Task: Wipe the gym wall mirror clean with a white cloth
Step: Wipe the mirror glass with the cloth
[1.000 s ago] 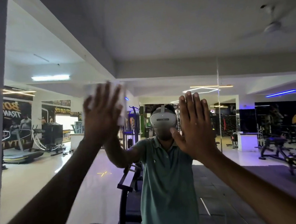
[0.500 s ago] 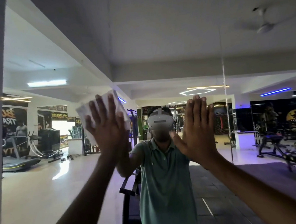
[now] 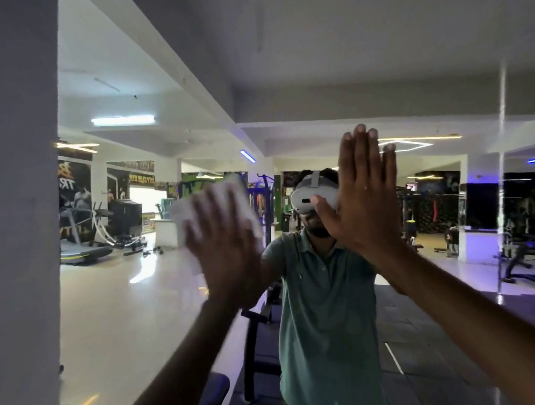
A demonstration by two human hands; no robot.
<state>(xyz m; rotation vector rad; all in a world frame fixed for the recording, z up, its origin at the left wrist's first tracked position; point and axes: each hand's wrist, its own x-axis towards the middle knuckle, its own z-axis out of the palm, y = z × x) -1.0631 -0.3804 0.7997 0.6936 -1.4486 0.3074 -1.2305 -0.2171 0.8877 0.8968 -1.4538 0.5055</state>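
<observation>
The wall mirror fills most of the view and reflects the gym and a person in a green shirt wearing a headset. My left hand lies flat with straight fingers, pressing a white cloth against the glass; it is blurred by motion. The cloth shows above and to the left of the fingers. My right hand is raised flat against the mirror with fingers straight and together, holding nothing.
A grey wall or pillar borders the mirror at the left. A vertical seam between mirror panels runs at the right. A dark padded bench sits low in front of me. Treadmills and weight machines appear only as reflections.
My left hand has swept the cloth downward and to the right across the glass. My right hand stays flat on the mirror. The view has shifted rightwards, showing more of the left pillar.
</observation>
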